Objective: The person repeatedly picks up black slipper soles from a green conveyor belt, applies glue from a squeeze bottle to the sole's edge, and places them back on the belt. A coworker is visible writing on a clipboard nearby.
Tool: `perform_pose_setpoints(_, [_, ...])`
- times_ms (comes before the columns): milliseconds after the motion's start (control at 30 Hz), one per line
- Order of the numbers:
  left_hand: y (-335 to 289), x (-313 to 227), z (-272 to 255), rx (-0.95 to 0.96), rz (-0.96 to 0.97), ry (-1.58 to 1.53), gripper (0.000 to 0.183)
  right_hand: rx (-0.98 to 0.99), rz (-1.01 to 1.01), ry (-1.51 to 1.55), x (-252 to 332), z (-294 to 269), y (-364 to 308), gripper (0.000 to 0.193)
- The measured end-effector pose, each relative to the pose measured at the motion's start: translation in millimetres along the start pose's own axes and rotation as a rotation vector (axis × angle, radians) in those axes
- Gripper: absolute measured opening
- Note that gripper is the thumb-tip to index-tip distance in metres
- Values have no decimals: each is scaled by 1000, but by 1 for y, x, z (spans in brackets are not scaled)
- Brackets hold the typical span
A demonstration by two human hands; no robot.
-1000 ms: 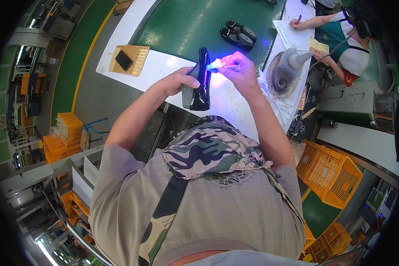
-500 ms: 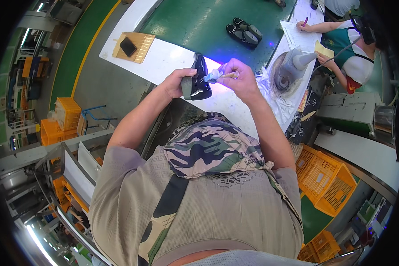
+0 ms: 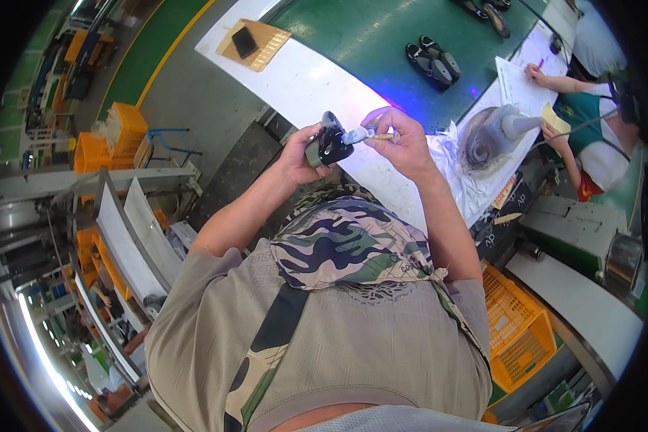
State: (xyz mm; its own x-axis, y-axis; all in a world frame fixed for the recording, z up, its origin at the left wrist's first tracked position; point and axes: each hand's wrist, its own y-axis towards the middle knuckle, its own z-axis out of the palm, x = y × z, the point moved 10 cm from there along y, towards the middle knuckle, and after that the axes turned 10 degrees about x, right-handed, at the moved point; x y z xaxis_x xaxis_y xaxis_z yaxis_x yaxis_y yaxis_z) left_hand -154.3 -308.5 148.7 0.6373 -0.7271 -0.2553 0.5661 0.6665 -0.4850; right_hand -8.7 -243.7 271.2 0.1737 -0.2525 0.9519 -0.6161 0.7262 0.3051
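Apparently mid-work: the left hand's [image 3: 300,155] fingers clamp a glossy black shoe [image 3: 333,148] by the white table's [image 3: 324,86] near edge; the right hand's [image 3: 403,146] pinch a pale-headed tool [image 3: 360,135] at it; what remains is unclear.

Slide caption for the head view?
Left hand holding glossy black shoe piece, right hand holding slim pale-headed tool at its edge.

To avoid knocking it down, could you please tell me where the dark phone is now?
In the head view, the dark phone lies at the upper left on a tan board, on the white table, beyond the left hand.
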Motion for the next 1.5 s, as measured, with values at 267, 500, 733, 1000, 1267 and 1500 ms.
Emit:
perform_pose_setpoints(267, [-18, 8, -21, 71, 211, -191, 46, 53, -45, 6, -2, 23, 18, 23])
perform_pose_setpoints(500, [-41, -11, -23, 179, 367, -379, 53, 99, -53, -10, -2, 53, 48, 22])
perform_pose_setpoints(733, [-81, -48, -31, 329, 474, -391, 55, 169, -58, 76, -11, 99, 88, 23])
perform_pose_setpoints(1000, [-144, -80, -63, 337, 619, -401, 52, 234, -109, 3, -1, 167, 137, 26])
perform_pose_setpoints(1267, [-359, -178, -94, -15, 1277, -44, 47, 181, 146, 275, -92, 184, 150, 25])
perform_pose_setpoints(1500, [-648, -171, -201, -1260, 1160, 216, 37, 216, 269, 364, -167, 173, 123, 24])
